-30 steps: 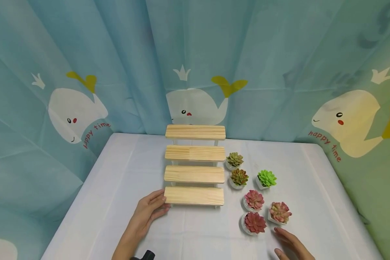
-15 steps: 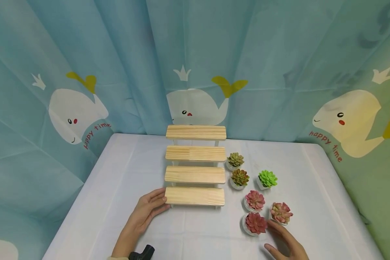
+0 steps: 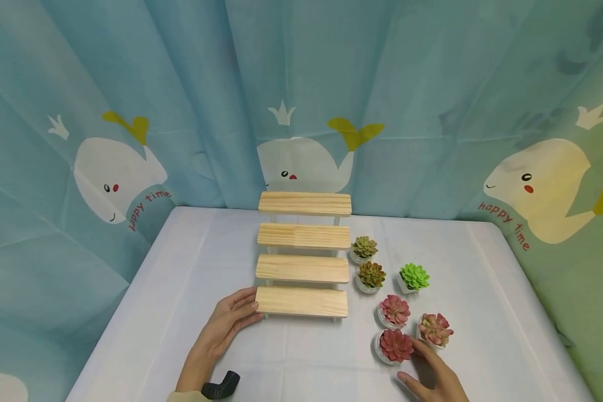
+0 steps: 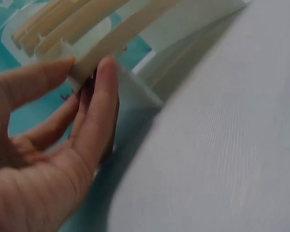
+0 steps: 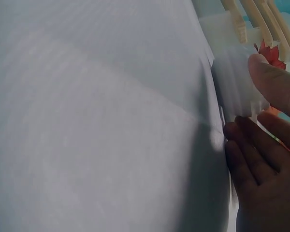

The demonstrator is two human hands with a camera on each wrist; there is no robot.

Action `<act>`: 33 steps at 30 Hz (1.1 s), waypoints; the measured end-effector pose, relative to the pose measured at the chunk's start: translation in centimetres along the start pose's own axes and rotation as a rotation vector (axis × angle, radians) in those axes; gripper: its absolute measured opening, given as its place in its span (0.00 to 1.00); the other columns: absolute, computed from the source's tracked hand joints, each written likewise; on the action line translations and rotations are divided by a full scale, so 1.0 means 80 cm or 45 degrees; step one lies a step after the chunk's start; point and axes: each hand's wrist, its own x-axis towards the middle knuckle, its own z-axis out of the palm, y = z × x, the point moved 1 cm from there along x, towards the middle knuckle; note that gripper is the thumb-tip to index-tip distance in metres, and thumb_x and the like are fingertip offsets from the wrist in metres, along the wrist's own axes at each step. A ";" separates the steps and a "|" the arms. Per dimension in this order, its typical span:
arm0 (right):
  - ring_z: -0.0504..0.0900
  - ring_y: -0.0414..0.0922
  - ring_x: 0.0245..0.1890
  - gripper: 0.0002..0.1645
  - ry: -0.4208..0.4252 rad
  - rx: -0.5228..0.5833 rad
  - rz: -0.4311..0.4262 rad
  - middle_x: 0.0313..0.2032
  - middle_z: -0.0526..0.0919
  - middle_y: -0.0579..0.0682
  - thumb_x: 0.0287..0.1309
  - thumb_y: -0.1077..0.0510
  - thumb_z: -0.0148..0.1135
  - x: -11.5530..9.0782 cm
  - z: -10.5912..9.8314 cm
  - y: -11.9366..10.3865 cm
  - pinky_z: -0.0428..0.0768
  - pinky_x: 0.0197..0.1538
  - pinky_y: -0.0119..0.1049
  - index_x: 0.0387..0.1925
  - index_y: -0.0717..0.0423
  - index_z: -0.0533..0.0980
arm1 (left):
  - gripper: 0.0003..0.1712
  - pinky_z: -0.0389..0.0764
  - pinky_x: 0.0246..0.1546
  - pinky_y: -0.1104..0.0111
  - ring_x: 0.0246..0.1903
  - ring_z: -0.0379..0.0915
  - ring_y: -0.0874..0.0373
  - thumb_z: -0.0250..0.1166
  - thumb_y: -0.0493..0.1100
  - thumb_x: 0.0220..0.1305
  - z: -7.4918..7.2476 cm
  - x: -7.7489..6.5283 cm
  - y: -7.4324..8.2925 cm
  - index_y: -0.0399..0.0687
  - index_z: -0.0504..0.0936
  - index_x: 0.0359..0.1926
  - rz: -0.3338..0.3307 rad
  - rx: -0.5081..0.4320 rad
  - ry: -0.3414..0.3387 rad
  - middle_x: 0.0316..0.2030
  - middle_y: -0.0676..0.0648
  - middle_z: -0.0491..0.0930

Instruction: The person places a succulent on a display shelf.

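A four-step wooden display stand (image 3: pixel 301 301) with pale legs stands at the middle of the table. My left hand (image 3: pixel 228 321) holds the left end of its lowest board; in the left wrist view the thumb lies on the board (image 4: pixel 116 41) and fingers reach beneath. Near the front right, my right hand (image 3: pixel 434 374) is beside a dark red potted succulent (image 3: pixel 396 346), fingers spread apart. The index fingertip is at its leaves. In the right wrist view, thumb and fingers stand around its white pot (image 5: pixel 234 82); whether they touch it I cannot tell.
Other small potted succulents stand right of the stand: a pink one (image 3: pixel 395 310), a pink-green one (image 3: pixel 434 329), a bright green one (image 3: pixel 414 277), a brownish one (image 3: pixel 371 276) and a grey-green one (image 3: pixel 364 248). A whale-print curtain (image 3: pixel 422 111) hangs behind the white table (image 3: pixel 181 268).
My right hand has moved left, from below the pink-green succulent to the dark red one. The stand has shifted very slightly, with my left hand still on its lowest board.
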 end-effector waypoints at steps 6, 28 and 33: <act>0.82 0.36 0.52 0.47 0.054 -0.020 -0.036 0.56 0.86 0.49 0.46 0.44 0.84 0.005 0.005 -0.003 0.86 0.58 0.49 0.66 0.56 0.77 | 0.39 0.86 0.62 0.65 0.58 0.79 0.57 0.63 0.34 0.73 -0.009 0.005 -0.005 0.24 0.54 0.76 0.018 0.001 -0.081 0.62 0.40 0.73; 0.70 0.23 0.54 0.47 0.358 0.034 -0.296 0.53 0.87 0.54 0.35 0.56 0.89 0.007 0.026 -0.009 0.60 0.55 0.07 0.62 0.57 0.78 | 0.37 0.85 0.61 0.68 0.60 0.79 0.59 0.62 0.36 0.75 -0.007 0.007 -0.014 0.26 0.56 0.75 0.058 -0.022 -0.067 0.66 0.40 0.73; 0.75 0.27 0.53 0.47 0.364 0.032 -0.280 0.53 0.87 0.52 0.36 0.56 0.89 0.006 0.026 -0.009 0.60 0.55 0.06 0.62 0.55 0.78 | 0.38 0.85 0.62 0.68 0.60 0.79 0.59 0.62 0.36 0.75 -0.007 0.007 -0.014 0.26 0.55 0.76 0.062 -0.029 -0.087 0.65 0.42 0.73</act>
